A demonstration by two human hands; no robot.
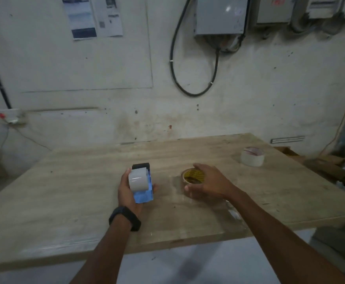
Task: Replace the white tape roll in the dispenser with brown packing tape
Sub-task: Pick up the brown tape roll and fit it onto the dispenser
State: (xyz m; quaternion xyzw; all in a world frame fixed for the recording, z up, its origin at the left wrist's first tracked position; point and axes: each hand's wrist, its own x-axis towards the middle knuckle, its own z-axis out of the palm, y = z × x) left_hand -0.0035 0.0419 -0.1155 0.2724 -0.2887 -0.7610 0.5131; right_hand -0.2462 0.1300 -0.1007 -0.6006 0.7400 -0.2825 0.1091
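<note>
My left hand point(126, 191) grips a blue tape dispenser point(144, 194) above the middle of the wooden table point(65, 191). A white tape roll point(138, 180) sits in the dispenser, with a black part at its far end. To the right, the brown packing tape roll point(192, 177) lies flat on the table. My right hand point(206, 185) rests over its near right side with fingers curled around it. How firmly the hand holds the roll is unclear.
Another whitish tape roll point(252, 156) lies flat at the table's far right. A stained wall with grey electrical boxes point(221, 15), a looping black cable point(196, 93) and papers stands behind the table. Clutter lies on the floor at the right.
</note>
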